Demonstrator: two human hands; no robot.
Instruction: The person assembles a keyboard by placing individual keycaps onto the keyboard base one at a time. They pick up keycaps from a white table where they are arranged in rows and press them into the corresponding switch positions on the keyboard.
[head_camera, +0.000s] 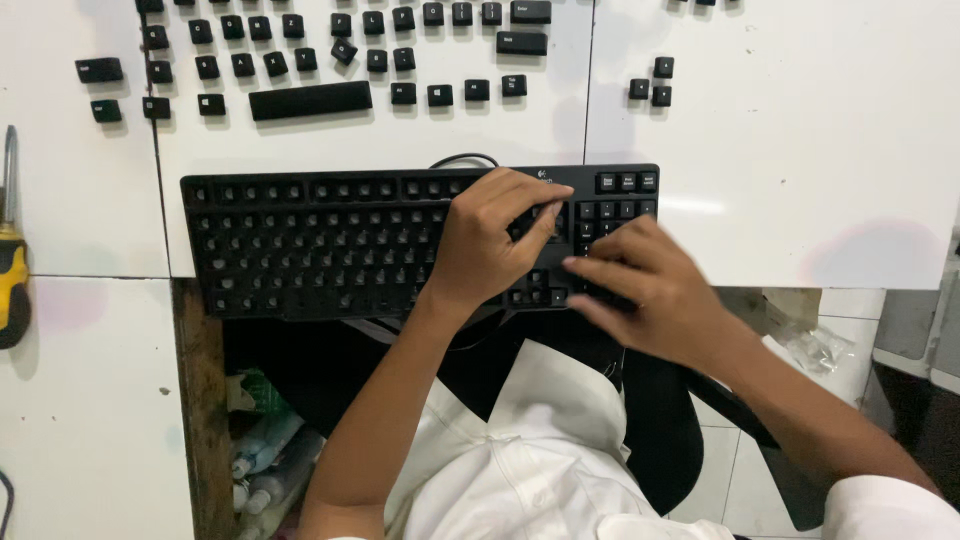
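one keyboard (330, 245) — two hands; one screwdriver (12, 275)

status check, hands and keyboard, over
Left hand and right hand both on black keyboard, right end. Most keycaps off, laid out above on white table. Nothing in the way.

Clear crinkled plastic bag (815, 350) on floor, right of chair.
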